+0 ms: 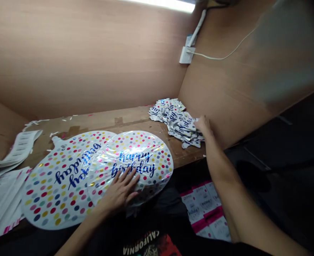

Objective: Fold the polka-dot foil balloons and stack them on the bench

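My left hand (121, 190) lies flat with fingers spread on a flat foil balloon (143, 156), white with coloured dots and blue "happy birthday" lettering. That balloon overlaps a second one of the same kind (55, 185) to its left. My right hand (203, 126) reaches to the right end of the wooden bench (106, 121) and touches a pile of folded foil balloons (177, 119). Its fingers are hidden against the pile.
Paper sheets and pink-edged packets (2, 192) lie at the left edge. More printed packets (205, 209) sit below the bench edge near my lap. Wooden walls close in the back and right; a white socket (186, 55) with a cable is mounted in the corner.
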### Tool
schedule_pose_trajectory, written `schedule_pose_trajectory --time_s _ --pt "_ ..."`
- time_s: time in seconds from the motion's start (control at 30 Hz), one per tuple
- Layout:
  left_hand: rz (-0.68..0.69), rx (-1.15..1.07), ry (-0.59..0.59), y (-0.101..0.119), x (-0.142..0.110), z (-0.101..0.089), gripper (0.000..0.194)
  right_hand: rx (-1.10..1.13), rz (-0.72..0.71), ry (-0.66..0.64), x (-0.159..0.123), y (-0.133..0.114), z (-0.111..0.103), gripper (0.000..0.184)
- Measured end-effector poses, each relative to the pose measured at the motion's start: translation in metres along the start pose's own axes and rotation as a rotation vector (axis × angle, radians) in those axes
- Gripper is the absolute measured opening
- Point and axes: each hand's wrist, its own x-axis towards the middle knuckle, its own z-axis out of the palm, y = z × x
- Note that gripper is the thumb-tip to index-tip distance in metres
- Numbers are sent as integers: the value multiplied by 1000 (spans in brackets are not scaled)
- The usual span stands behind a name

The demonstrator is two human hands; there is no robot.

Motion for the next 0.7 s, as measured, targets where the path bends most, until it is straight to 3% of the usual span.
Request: schedule_pose_trajectory --time_s 0.07,0.17,0.3,0.37,0.43,0.47,0.53,0.6,0.63,0.7 --pt "-21 70 -9 -8 13 8 64 -169 3 29 -2 20 7 33" --pt "-116 87 9 -16 38 10 58 -407 47 -53 -24 41 33 31" --pt "-183 -3 -119 -21 48 -2 71 -484 130 -139 -46 38 47 39" --pt "-189 -84 -167 -22 41 -8 67 -567 155 -132 -53 15 49 49" --pt "-204 -168 -160 -24 35 -13 41 -544 92 -177 -66 -21 57 54" --pt "-211 -215 -146 -25 34 -14 37 -456 27 -261 -77 -43 63 54" --pt "-239 -328 -130 -28 37 -19 43 -153 -151 -572 -105 -90 81 53" --pt "-311 -458 -142 -34 48 -26 44 -29 -340 -769 -138 -132 104 70" --pt "-354 -519 -165 -37 55 -30 43 -64 -430 -789 -154 -149 115 79" --pt "-433 -621 -242 -45 71 -39 43 -197 -555 -739 -179 -169 134 74"
